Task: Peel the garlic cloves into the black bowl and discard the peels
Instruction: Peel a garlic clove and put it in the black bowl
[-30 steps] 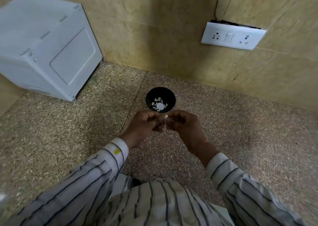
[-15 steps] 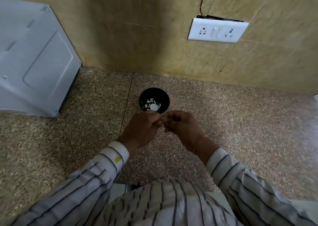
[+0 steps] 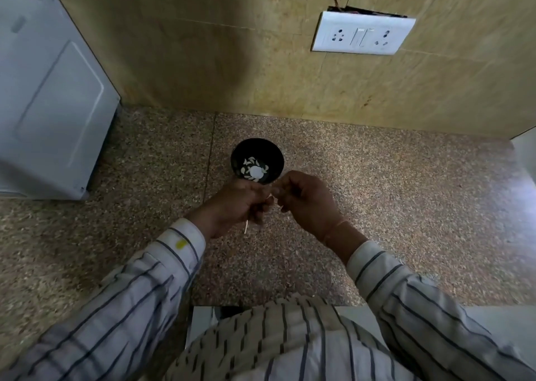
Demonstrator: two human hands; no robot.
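Observation:
A small black bowl point(image 3: 269, 151) stands on the speckled stone counter point(image 3: 406, 195), just beyond my hands. Inside it lie several white garlic cloves point(image 3: 255, 171) and bits. My left hand point(image 3: 237, 203) and my right hand point(image 3: 307, 200) meet fingertip to fingertip just in front of the bowl's near rim, pinching a small garlic clove point(image 3: 271, 196) that is mostly hidden by the fingers. A thin pale strip of peel point(image 3: 246, 227) hangs below my left hand.
A large white appliance point(image 3: 49, 99) stands at the back left of the counter. A white socket plate point(image 3: 362, 33) is fixed on the tan wall point(image 3: 203, 47) behind. My striped sleeves and shirt fill the lower part of the view.
The view has swung to the right, so the appliance sits further left. My hands stay together by the bowl; a strip of peel now hangs below my left hand.

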